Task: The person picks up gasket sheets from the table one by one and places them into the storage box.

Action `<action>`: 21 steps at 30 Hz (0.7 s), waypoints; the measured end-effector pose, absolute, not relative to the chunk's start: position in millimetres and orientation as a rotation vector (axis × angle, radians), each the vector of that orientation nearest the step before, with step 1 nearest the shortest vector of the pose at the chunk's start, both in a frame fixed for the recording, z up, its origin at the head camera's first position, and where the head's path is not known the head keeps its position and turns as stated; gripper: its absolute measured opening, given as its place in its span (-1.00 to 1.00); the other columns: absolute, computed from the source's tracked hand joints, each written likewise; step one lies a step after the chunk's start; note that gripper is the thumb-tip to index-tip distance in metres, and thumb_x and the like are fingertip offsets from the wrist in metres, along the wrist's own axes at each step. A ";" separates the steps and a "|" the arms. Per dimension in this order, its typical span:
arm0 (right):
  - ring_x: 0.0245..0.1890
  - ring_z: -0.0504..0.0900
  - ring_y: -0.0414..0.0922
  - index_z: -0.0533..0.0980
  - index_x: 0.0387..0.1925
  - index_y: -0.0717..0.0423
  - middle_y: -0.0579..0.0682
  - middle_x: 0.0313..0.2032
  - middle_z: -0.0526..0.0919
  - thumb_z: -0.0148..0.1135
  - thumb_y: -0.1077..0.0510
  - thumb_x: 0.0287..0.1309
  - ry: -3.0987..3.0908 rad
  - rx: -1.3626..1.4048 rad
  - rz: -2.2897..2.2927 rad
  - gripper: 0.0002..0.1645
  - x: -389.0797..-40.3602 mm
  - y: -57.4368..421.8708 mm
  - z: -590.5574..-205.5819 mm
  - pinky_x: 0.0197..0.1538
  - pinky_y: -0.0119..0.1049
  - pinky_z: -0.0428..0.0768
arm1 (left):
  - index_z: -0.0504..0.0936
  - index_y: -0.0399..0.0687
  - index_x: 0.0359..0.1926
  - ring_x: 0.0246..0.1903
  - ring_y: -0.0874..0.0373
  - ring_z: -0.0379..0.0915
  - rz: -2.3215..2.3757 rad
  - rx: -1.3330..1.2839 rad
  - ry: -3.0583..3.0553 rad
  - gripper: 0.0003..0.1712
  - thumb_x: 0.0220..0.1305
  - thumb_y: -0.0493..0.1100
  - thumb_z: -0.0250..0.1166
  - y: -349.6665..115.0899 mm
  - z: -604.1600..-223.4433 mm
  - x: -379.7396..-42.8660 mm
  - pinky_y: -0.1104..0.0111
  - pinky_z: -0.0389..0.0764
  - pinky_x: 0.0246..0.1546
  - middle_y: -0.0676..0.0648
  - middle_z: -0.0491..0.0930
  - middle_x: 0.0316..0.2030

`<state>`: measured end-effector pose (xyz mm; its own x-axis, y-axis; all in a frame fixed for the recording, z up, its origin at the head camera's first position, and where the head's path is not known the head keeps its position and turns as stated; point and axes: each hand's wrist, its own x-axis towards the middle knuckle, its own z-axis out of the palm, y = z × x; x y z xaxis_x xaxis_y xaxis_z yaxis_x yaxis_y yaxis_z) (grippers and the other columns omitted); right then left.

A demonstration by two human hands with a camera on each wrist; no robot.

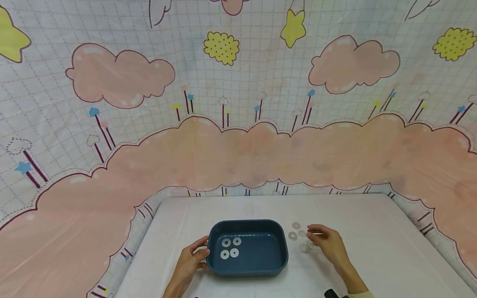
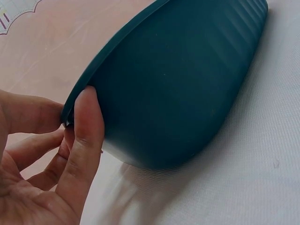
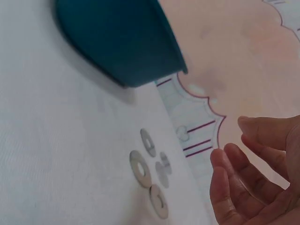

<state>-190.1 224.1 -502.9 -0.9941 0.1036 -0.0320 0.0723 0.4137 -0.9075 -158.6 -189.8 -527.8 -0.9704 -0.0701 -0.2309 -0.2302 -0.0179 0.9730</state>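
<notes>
A dark blue-green rectangular tray (image 1: 257, 258) stands on the white tabletop, with several metal washers (image 1: 223, 243) lying flat in its left half. My left hand (image 1: 187, 261) grips the tray's left end, thumb against the outer wall and fingers at the rim, as the left wrist view shows. To the right of the tray lies a loose group of several more washers (image 3: 135, 165), some touching or overlapping. Over the right side of that group hovers my right hand (image 1: 333, 247), its fingers loosely bent and parted from the thumb, with nothing between them in the right wrist view.
White cloth (image 1: 376, 236) covers the table under everything. Behind and around it hangs a patterned curtain (image 1: 242, 157) with clouds and stars. A small black object (image 1: 330, 294) shows by my right wrist at the bottom edge.
</notes>
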 end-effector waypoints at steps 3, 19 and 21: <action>-0.18 0.65 -0.30 0.59 0.08 0.14 0.10 -0.01 0.70 0.32 0.10 0.21 -2.651 -0.171 1.612 -0.58 -194.0 228.0 -509.0 -0.18 -0.47 0.58 | 0.42 -0.29 0.32 -0.28 0.13 0.53 2.142 -0.325 2.116 -0.41 0.24 -0.38 0.22 -189.6 -528.0 -158.9 0.31 0.61 -0.47 -0.18 0.43 0.01; -0.14 0.65 -0.11 0.63 0.05 0.14 0.07 -0.12 0.71 0.35 0.09 0.18 -2.738 -0.091 1.394 -0.58 -218.6 236.0 -536.6 -0.10 -0.37 0.56 | 0.41 -0.28 0.32 -0.25 0.11 0.53 2.131 -0.345 2.119 -0.41 0.25 -0.39 0.21 -190.1 -530.1 -160.8 0.30 0.62 -0.47 -0.19 0.43 0.03; -0.19 0.63 -0.14 0.63 0.04 0.15 0.06 -0.17 0.70 0.36 0.10 0.16 -2.741 -0.079 1.381 -0.59 -221.4 236.2 -539.3 -0.14 -0.39 0.55 | 0.41 -0.29 0.33 -0.25 0.11 0.53 2.129 -0.338 2.120 -0.41 0.26 -0.38 0.21 -189.8 -529.9 -160.9 0.30 0.62 -0.47 -0.19 0.43 0.03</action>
